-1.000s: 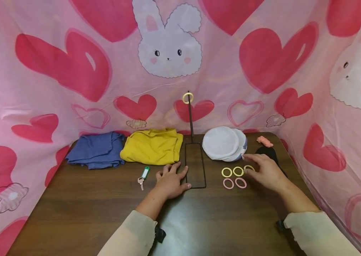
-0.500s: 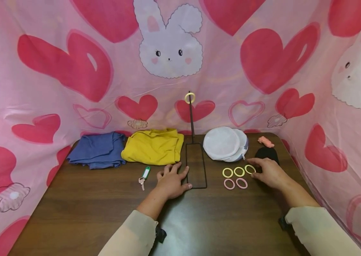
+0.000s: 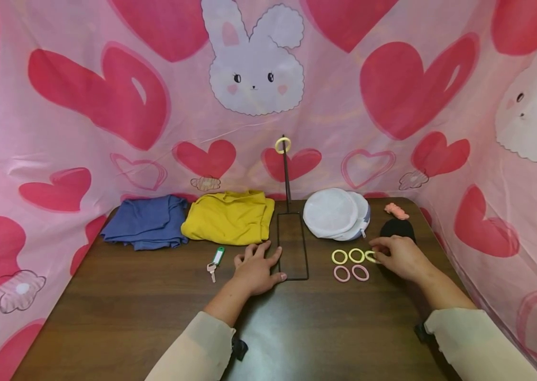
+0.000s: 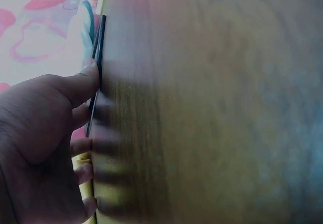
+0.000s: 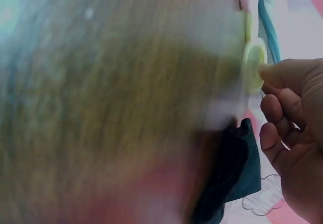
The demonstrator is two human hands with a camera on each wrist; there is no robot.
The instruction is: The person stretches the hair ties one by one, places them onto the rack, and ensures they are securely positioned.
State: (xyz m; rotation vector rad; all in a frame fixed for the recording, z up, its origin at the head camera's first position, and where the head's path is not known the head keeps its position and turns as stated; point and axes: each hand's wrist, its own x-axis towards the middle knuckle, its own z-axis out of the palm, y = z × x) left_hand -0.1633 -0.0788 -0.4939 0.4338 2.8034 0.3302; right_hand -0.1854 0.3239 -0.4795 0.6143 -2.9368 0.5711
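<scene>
My right hand (image 3: 399,257) pinches a small yellow ring (image 5: 255,66) between thumb and fingertips; the ring is tilted up on edge. Beside it two more yellow rings (image 3: 339,257) lie flat in a row, with two pink rings (image 3: 342,273) in front of them. My left hand (image 3: 255,271) rests with fingers spread on the table, thumb and index finger touching the left side of a black wire stand's rectangular base (image 3: 306,248). The stand's thin post (image 3: 287,180) rises at the back, and one yellow ring (image 3: 278,150) hangs at its top.
A folded blue cloth (image 3: 146,222) and a folded yellow cloth (image 3: 227,218) lie at the back left. In front is a key (image 3: 211,270) with a green tag (image 3: 219,256). White round pouches (image 3: 330,212), a black cloth item (image 3: 398,228) and a coral bundle (image 3: 397,211) sit at the back right.
My right hand has drawn slightly right and now pinches the rightmost yellow ring, which has tipped up from lying flat. The left hand stays at the stand's base.
</scene>
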